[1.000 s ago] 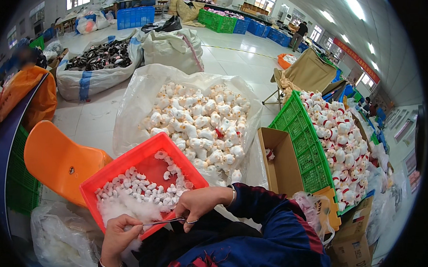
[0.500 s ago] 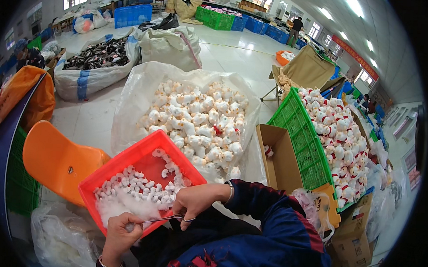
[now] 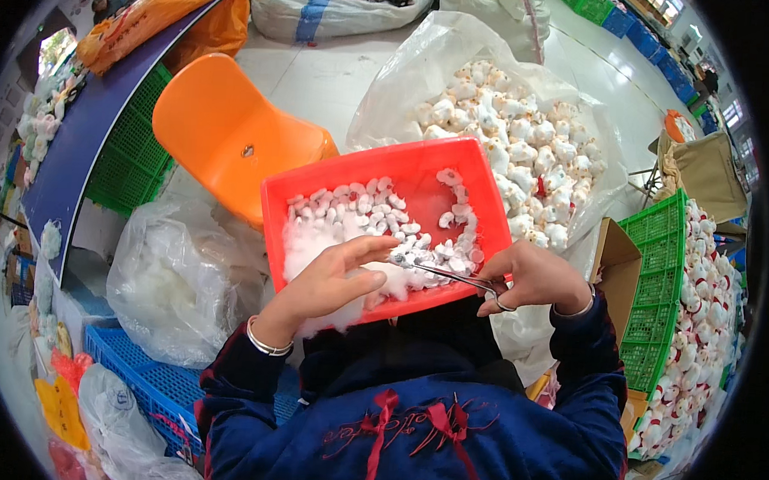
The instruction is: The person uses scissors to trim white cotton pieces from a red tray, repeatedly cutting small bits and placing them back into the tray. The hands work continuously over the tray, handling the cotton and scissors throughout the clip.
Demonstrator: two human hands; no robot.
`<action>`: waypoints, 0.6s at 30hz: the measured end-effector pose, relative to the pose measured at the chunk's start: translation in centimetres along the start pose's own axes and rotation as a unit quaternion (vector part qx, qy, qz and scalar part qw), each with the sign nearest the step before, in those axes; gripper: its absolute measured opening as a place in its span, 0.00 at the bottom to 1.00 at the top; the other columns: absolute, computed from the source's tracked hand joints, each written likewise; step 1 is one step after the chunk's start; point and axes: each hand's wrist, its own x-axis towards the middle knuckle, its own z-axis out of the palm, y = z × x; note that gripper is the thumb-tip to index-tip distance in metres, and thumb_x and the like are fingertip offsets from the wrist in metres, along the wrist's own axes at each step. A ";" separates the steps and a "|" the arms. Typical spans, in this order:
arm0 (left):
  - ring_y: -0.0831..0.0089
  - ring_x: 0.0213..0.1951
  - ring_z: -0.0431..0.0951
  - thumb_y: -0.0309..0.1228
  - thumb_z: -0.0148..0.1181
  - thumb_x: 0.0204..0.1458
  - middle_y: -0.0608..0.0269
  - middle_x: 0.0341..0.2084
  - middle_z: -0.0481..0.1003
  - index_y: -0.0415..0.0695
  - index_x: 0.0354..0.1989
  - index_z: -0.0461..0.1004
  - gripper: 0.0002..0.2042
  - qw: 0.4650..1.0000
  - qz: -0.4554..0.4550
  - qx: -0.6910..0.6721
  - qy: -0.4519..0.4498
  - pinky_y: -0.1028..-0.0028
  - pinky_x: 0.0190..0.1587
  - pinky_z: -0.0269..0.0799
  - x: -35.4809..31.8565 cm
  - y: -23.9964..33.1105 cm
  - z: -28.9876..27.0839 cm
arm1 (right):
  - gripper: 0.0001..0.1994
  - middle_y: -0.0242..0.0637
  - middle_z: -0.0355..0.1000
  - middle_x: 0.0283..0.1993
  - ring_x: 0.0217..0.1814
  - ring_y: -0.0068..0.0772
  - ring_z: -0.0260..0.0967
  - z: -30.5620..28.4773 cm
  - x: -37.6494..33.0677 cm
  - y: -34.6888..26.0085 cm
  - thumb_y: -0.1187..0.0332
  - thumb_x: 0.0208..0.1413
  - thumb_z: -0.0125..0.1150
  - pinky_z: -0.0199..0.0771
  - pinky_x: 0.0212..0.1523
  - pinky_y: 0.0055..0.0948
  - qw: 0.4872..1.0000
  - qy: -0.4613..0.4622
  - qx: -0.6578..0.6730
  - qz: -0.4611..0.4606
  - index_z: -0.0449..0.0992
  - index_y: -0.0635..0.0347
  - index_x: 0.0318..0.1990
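A: Left hand [image 3: 327, 280] pinches a small white plush piece [image 3: 394, 256] over the red tray [image 3: 422, 169]?

B: Yes. Right hand [image 3: 533, 281] clamps long tweezers [image 3: 447, 273], tips probably inside it. Soft, light; hold the body.

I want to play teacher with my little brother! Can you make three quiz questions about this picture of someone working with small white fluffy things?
1. True or false: the red tray holds small white pieces.
2. What does the right hand hold? A) metal forceps B) a hammer C) a cup
3. What colour is the chair beyond the tray?

Key:
1. True.
2. A: thin metal forceps, tips by the left hand fingers and a white piece.
3. Orange.
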 end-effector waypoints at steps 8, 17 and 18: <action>0.81 0.30 0.75 0.27 0.58 0.64 0.60 0.34 0.82 0.34 0.49 0.81 0.11 0.999 -0.026 -0.032 0.021 0.79 0.36 0.72 1.4 0.1 0.0 | 0.18 0.39 0.72 0.25 0.26 0.34 0.70 -0.2 1.3 0.5 0.63 0.42 0.82 0.69 0.29 0.34 0.999 -0.008 -0.047 0.007 0.83 0.64 0.37; 0.82 0.32 0.77 0.25 0.66 0.59 0.63 0.32 0.82 0.36 0.44 0.82 0.08 0.995 -0.076 0.050 0.048 0.79 0.36 0.72 1.6 1.1 -0.4 | 0.15 0.44 0.73 0.26 0.32 0.51 0.74 -0.3 1.3 -0.2 0.60 0.42 0.78 0.70 0.32 0.44 0.979 0.060 -0.192 -0.039 0.81 0.61 0.31; 0.82 0.33 0.78 0.25 0.66 0.58 0.64 0.32 0.82 0.37 0.43 0.82 0.07 0.992 -0.080 0.082 0.047 0.79 0.36 0.73 1.5 1.2 -0.4 | 0.15 0.44 0.73 0.26 0.32 0.50 0.74 -0.4 1.2 -0.6 0.60 0.43 0.77 0.70 0.32 0.44 0.976 0.061 -0.203 -0.039 0.81 0.60 0.31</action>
